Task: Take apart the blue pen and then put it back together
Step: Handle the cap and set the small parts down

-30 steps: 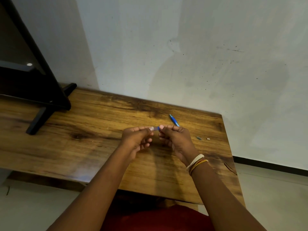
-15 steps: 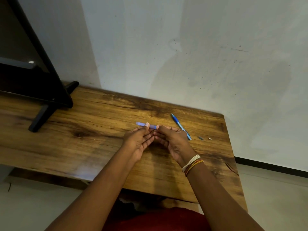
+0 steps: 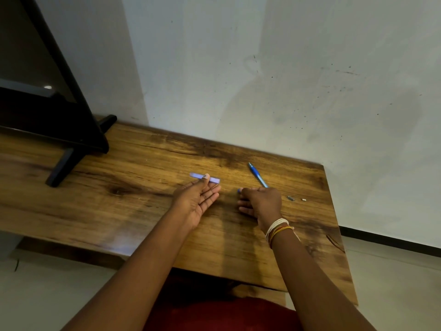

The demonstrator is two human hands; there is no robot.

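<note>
The blue pen is in pieces on the wooden table [image 3: 143,211]. My left hand [image 3: 198,199] is palm-up with its fingers stretched out, and its thumb pinches a pale blue barrel [image 3: 213,179] against the fingertips, just above the tabletop. My right hand [image 3: 261,203] is knuckles-up with curled fingers, and a small blue piece [image 3: 239,191] shows at its fingertips. The darker blue front part with the refill [image 3: 256,174] lies on the table behind my right hand. Two tiny parts, a spring [image 3: 290,198] and a small metal bit [image 3: 303,199], lie to its right.
A black stand with a dark panel [image 3: 71,139] occupies the table's far left. A white wall runs along the table's back edge. The table's right edge is close to the small parts. Red cloth [image 3: 226,314] shows below the near edge.
My hands, joined on the pen before, have moved apart. The left one carried the pale barrel leftward and opened its palm; the right one moved right with the small blue piece.
</note>
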